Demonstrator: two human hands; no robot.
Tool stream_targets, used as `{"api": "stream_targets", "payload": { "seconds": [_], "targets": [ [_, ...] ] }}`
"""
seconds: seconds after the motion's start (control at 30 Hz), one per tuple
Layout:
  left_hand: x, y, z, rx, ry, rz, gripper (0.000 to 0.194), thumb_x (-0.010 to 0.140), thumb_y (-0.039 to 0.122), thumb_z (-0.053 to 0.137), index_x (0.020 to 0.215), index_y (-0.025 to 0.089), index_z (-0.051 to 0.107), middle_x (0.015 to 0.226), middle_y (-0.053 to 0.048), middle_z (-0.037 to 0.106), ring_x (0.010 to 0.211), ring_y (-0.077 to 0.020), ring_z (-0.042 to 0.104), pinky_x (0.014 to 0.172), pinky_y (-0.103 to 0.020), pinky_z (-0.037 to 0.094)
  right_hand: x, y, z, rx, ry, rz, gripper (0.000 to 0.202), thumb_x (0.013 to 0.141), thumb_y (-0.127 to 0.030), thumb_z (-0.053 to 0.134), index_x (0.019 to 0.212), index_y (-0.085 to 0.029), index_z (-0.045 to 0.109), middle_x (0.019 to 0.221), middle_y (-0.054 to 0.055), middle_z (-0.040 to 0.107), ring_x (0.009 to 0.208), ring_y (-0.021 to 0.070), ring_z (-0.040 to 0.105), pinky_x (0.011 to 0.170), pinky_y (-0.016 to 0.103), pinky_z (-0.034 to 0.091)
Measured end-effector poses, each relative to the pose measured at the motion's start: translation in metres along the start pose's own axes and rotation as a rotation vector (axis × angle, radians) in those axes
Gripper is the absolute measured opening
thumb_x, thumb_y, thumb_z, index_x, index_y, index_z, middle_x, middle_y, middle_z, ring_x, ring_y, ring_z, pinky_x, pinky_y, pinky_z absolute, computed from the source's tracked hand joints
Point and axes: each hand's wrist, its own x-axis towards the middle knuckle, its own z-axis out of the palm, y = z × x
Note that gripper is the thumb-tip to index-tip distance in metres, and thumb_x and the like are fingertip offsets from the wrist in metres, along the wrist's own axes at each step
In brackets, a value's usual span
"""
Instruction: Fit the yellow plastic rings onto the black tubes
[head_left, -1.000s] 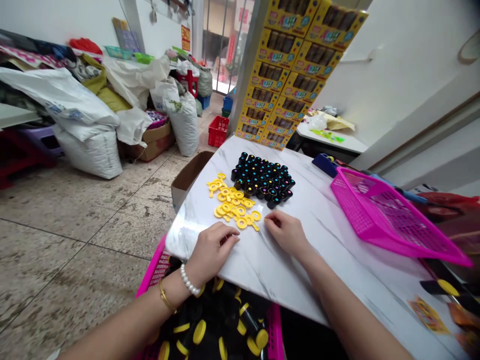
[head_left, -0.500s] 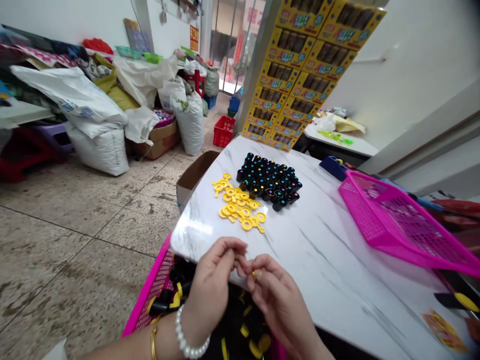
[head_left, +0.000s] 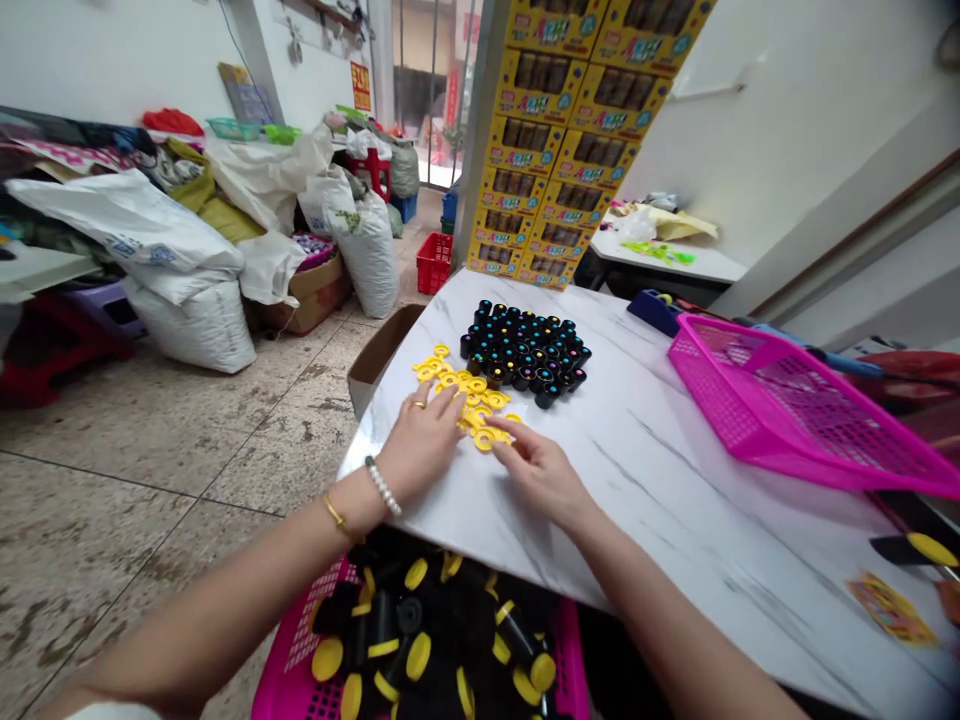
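Observation:
My left hand (head_left: 429,440) lies with fingers stretched out over a loose pile of yellow plastic rings with short stems (head_left: 450,380), touching them and hiding part of the pile. At the pile's right edge, my right hand (head_left: 541,470) has its thumb and forefinger apart around the nearest rings; no ring is lifted. Just behind the rings stands a tight cluster of short black cylinders (head_left: 525,350) with small coloured dots on top. Below the table edge, a pink basket (head_left: 574,660) holds many black tubes with yellow caps (head_left: 418,656).
The white marbled table (head_left: 637,480) bears an empty-looking pink basket (head_left: 750,430) on its right. Yellow product boxes (head_left: 555,150) are stacked high at the far end. A cardboard box (head_left: 379,355) stands by the left edge; white sacks (head_left: 187,300) sit on the floor beyond.
Both hands have parted from each other above the lower basket and reached forward to the yellow rings. The tiny yellow piece at the right fingertips is no longer seen there.

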Motion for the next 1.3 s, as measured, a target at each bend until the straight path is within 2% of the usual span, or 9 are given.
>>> {"api": "stream_targets", "payload": {
  "seconds": [0.13,0.3,0.4,0.53,0.73,0.87,0.97,1.1,1.3],
  "targets": [
    [-0.009,-0.024,0.002,0.052,-0.159,0.077,0.039,0.091,0.020,0.045,0.130,0.016,0.048,0.137,-0.012,0.048,0.132,-0.0308,0.035,0.104,-0.050,0.038,0.018,0.014,-0.013,-0.512,-0.038,-0.142,0.037,0.085,-0.029,0.049,0.118,-0.028,0.066,0.062,-0.002,0.062,0.050,0.0124,0.047,0.050,0.023,0.036],
    [-0.040,-0.028,-0.008,-0.007,-0.117,0.056,0.039,0.091,0.015,0.042,0.129,0.018,0.048,0.136,-0.010,0.050,0.132,-0.0249,0.039,0.109,-0.046,0.036,0.005,0.022,-0.022,-0.688,0.007,-0.171,0.036,0.085,-0.031,0.049,0.117,-0.028,0.065,0.061,-0.002,0.064,0.048,0.0136,0.053,0.050,0.024,0.036],
    [-0.042,-0.032,-0.007,-0.049,-0.079,-0.002,0.038,0.091,0.016,0.042,0.129,0.016,0.046,0.132,-0.011,0.054,0.127,-0.0234,0.044,0.107,-0.045,0.038,0.006,0.018,-0.026,-0.706,0.098,-0.173,0.027,0.084,-0.033,0.051,0.102,-0.025,0.070,0.061,-0.001,0.065,0.049,0.0135,0.054,0.050,0.024,0.036],
    [-0.032,-0.034,0.001,-0.029,-0.031,-0.082,0.037,0.088,0.009,0.040,0.124,0.015,0.049,0.122,-0.011,0.059,0.120,-0.0233,0.050,0.104,-0.045,0.041,0.029,0.007,-0.016,-0.671,0.151,-0.275,0.020,0.083,-0.031,0.053,0.086,-0.023,0.071,0.065,0.000,0.067,0.055,0.0136,0.057,0.054,0.024,0.037],
    [-0.029,-0.022,0.000,-0.039,0.039,-0.094,0.038,0.085,0.008,0.041,0.122,0.013,0.049,0.131,-0.013,0.052,0.130,-0.0250,0.040,0.110,-0.047,0.035,0.053,0.007,-0.001,-0.760,0.062,-0.293,0.016,0.080,-0.029,0.056,0.085,-0.024,0.071,0.067,0.001,0.068,0.058,0.0152,0.057,0.055,0.025,0.035],
    [-0.023,-0.012,0.000,-0.072,-0.027,-0.017,0.031,0.086,0.021,0.053,0.116,0.017,0.055,0.138,-0.012,0.045,0.135,-0.0292,0.031,0.110,-0.051,0.033,0.046,0.015,-0.004,-0.796,0.055,-0.276,0.011,0.078,-0.027,0.057,0.079,-0.023,0.067,0.066,0.000,0.066,0.057,0.0147,0.056,0.055,0.024,0.034],
    [-0.013,-0.014,0.008,-0.109,-0.028,-0.065,0.028,0.085,0.020,0.056,0.112,0.016,0.058,0.133,-0.012,0.051,0.129,-0.0282,0.040,0.108,-0.049,0.036,0.045,0.015,0.001,-0.738,0.099,-0.293,0.013,0.079,-0.031,0.059,0.083,-0.022,0.068,0.063,0.000,0.064,0.056,0.0148,0.056,0.056,0.024,0.035],
    [-0.004,-0.021,0.016,-0.213,0.059,-0.156,0.028,0.086,0.011,0.050,0.112,0.013,0.059,0.121,-0.012,0.059,0.116,-0.0219,0.052,0.104,-0.042,0.043,0.050,0.010,0.020,-0.681,0.037,-0.336,0.013,0.080,-0.030,0.061,0.086,-0.023,0.070,0.065,-0.001,0.065,0.059,0.0143,0.057,0.059,0.024,0.037],
    [-0.005,-0.021,0.008,-0.244,0.182,-0.082,0.027,0.089,0.014,0.048,0.113,0.015,0.060,0.125,-0.011,0.057,0.126,-0.0216,0.045,0.108,-0.042,0.039,0.051,0.011,0.022,-0.560,-0.032,-0.339,0.009,0.080,-0.025,0.060,0.077,-0.020,0.067,0.066,0.000,0.063,0.060,0.0136,0.054,0.060,0.025,0.035]
  ]
}}
